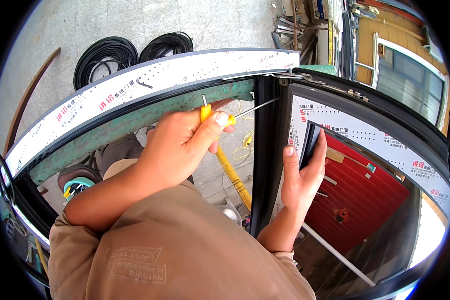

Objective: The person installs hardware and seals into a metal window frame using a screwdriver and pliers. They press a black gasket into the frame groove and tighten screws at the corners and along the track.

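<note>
Far left: thin brown curved strip (pixel 27 97), long axis running from lower left to upper right, on smooth grey paving. Right of it, a round teal container (pixel 80 180) with yellow-handled items inside. Two round black coils (pixel 85 57) beyond the frame, flexible, loosely layered.

Left to centre: frame member (pixel 185 70), dark profile faced with printed white film, bowed by the lens. Beneath it, a green support beam (pixel 135 112), surface scuffed and patchy.

Centre: left hand (pixel 185 132), fingers curled around a yellow-handled tool (pixel 230 120), thumb along its handle. Handle glossy; metal shaft slim, straight. Long axis slants slightly upward to the right; tip points right, at the black upright (pixel 267 150). Contact at the tip: cannot tell. A second, shorter shaft rises from yellow near the index finger; one tool or two, cannot tell. Below the hand, a yellow bar (pixel 231 172) slants down to the right.

Right: right hand (pixel 305 175) grasps a smooth dark bar (pixel 311 142) between thumb and fingers; bar's long axis near-vertical, top leaning right. Behind, red ribbed panel (pixel 355 195).
</note>
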Demonstrator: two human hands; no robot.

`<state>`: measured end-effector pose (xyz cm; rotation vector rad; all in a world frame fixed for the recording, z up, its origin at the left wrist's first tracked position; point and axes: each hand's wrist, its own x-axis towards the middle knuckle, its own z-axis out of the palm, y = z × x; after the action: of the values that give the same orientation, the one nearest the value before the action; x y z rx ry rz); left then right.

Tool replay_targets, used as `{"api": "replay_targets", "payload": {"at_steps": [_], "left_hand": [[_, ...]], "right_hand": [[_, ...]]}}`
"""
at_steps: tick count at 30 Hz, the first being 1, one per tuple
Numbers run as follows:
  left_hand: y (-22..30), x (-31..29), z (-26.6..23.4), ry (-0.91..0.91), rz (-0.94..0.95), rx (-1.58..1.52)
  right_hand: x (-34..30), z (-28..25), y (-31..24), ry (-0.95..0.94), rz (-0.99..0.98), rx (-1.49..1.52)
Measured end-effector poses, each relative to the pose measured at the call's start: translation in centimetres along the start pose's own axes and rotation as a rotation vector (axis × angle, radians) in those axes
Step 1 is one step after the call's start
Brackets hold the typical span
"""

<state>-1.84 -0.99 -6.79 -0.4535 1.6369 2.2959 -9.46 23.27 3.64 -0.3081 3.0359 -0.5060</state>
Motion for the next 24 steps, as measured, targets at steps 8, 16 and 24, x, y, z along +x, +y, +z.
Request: {"api": "replay_targets", "payload": {"at_steps": [8, 16, 24], "left_hand": [[-2.5, -0.9, 0.3, -0.128, -0.05, -0.117], [-4.0, 0.1, 1.6, -0.118, -0.113, 0.258], [-2.8, -0.8, 4.7, -0.19, 0.024, 0.491]], "right_hand": [[-3.6, -0.1, -4.3, 0.352, -0.363, -0.149], [-5.4, 3.6, -20.5, -0.362, -0.96, 0.184], [-7.9, -8.7, -21.7, -0.291, -1.885, -1.112]]}}
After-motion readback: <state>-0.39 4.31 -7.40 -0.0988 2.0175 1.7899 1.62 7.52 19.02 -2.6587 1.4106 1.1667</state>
